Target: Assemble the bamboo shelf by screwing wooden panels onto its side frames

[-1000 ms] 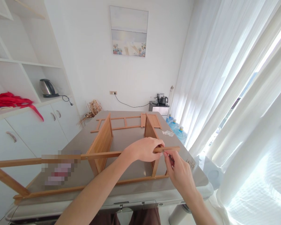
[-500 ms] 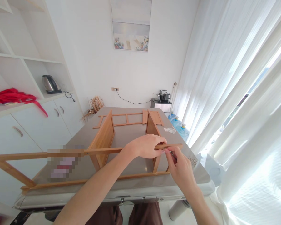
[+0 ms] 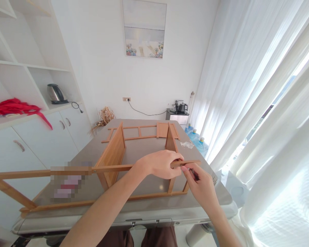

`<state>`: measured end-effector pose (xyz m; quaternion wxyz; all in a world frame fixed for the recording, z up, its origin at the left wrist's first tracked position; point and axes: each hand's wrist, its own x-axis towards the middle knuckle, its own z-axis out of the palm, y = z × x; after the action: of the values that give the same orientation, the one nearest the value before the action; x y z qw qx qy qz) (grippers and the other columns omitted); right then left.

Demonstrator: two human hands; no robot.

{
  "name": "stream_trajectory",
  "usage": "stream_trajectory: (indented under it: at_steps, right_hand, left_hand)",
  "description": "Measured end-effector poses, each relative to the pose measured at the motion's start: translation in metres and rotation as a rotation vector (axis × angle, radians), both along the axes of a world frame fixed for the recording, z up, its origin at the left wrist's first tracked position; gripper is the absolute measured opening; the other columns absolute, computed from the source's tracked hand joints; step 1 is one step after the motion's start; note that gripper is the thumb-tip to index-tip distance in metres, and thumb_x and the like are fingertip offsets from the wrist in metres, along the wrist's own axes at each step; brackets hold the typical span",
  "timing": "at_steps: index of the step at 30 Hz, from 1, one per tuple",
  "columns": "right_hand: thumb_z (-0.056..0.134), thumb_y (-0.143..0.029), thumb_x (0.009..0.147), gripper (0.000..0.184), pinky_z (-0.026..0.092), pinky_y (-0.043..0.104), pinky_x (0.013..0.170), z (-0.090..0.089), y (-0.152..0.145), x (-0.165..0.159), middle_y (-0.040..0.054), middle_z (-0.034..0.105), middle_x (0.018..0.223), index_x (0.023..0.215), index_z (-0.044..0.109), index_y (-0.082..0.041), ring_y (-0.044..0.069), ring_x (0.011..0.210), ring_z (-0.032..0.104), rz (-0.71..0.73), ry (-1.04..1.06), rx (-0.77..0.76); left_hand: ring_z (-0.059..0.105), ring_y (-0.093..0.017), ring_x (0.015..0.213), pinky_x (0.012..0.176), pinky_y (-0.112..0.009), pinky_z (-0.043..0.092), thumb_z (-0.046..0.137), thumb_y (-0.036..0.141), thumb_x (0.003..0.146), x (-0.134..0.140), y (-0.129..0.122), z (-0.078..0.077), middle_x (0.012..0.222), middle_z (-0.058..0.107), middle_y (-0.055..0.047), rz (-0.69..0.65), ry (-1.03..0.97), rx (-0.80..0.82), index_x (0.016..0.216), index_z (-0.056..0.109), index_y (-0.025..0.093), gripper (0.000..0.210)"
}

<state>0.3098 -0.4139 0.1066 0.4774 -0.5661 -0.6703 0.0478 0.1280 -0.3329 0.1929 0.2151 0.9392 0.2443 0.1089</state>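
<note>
A wooden shelf frame lies on its side on the table. My left hand (image 3: pixel 163 164) is closed round its upper rail (image 3: pixel 112 168) near the right end. Just right of it, my right hand (image 3: pixel 200 181) pinches at the rail's near face; what its fingertips hold is too small and covered to make out. Two wooden shelf boards stand between the rails, the left board (image 3: pixel 113 151) and the right board (image 3: pixel 170 141). The lower rail (image 3: pixel 154 195) runs along the table's front edge. Several small screws (image 3: pixel 214 180) show beside my right hand, partly hidden by it.
A second ladder-like wooden frame (image 3: pixel 140 132) lies flat at the table's (image 3: pixel 144 151) far side. A crumpled plastic bag (image 3: pixel 187 145) rests at the right. White cabinets (image 3: pixel 43 144) stand left, curtains (image 3: pixel 221 85) hang right, and a bin (image 3: pixel 197 236) is below the front edge.
The right shelf board has swung or shifted rightward at its far end. Both hands keep their places at the rail's right end, and my right hand covers more of the screws.
</note>
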Motion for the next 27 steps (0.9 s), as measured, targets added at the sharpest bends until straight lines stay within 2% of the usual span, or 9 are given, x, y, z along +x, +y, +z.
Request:
stream_trajectory:
  at_steps: [5, 12, 16, 22, 27]
  right_hand:
    - [0.049, -0.038, 0.099, 0.02, 0.034, 0.022, 0.053, 0.002, -0.002, 0.0, -0.0045, 0.051, 0.068, 0.096, 0.063, -0.024, 0.011, 0.056, 0.042, 0.037, -0.034, -0.018]
    - [0.051, -0.036, 0.097, 0.016, 0.035, 0.021, 0.05, 0.006, -0.008, -0.001, -0.0061, 0.042, 0.062, 0.097, 0.062, -0.025, 0.011, 0.053, 0.041, -0.02, -0.042, -0.045]
    - [0.054, -0.036, 0.096, 0.021, 0.038, 0.02, 0.052, 0.01, -0.012, 0.002, -0.0064, 0.039, 0.065, 0.115, 0.06, -0.027, 0.011, 0.053, 0.04, -0.051, -0.122, -0.016]
    - [0.05, -0.03, 0.1, 0.022, 0.038, 0.021, 0.052, -0.002, -0.002, 0.007, -0.0034, 0.046, 0.073, 0.118, 0.062, -0.028, 0.009, 0.054, 0.04, 0.012, -0.246, 0.14]
    - [0.054, -0.032, 0.098, 0.023, 0.037, 0.022, 0.051, -0.003, 0.004, 0.008, -0.0026, 0.047, 0.074, 0.119, 0.064, -0.029, 0.01, 0.057, 0.042, 0.063, -0.146, 0.096]
  left_hand:
    - [0.063, -0.021, 0.097, 0.078, -0.031, 0.045, 0.046, 0.042, 0.093, 0.0, -0.001, 0.002, 0.114, 0.069, -0.002, 0.006, -0.001, 0.013, 0.116, 0.06, 0.026, 0.031]
    - [0.063, -0.021, 0.099, 0.079, -0.03, 0.044, 0.043, 0.04, 0.095, 0.0, -0.001, 0.0, 0.113, 0.068, -0.003, 0.001, 0.001, 0.031, 0.115, 0.061, 0.025, 0.031]
    - [0.063, -0.021, 0.096, 0.075, -0.03, 0.043, 0.043, 0.04, 0.095, 0.0, 0.0, 0.005, 0.111, 0.068, -0.004, -0.019, 0.023, 0.017, 0.115, 0.06, 0.024, 0.031]
    - [0.062, -0.018, 0.08, 0.065, -0.029, 0.04, 0.033, 0.031, 0.097, 0.001, 0.01, 0.015, 0.092, 0.069, -0.002, -0.089, 0.108, -0.072, 0.108, 0.064, 0.026, 0.033]
    - [0.063, -0.017, 0.076, 0.065, -0.028, 0.041, 0.03, 0.034, 0.099, 0.001, 0.023, 0.016, 0.087, 0.07, -0.001, -0.093, 0.132, -0.13, 0.12, 0.063, 0.029, 0.04]
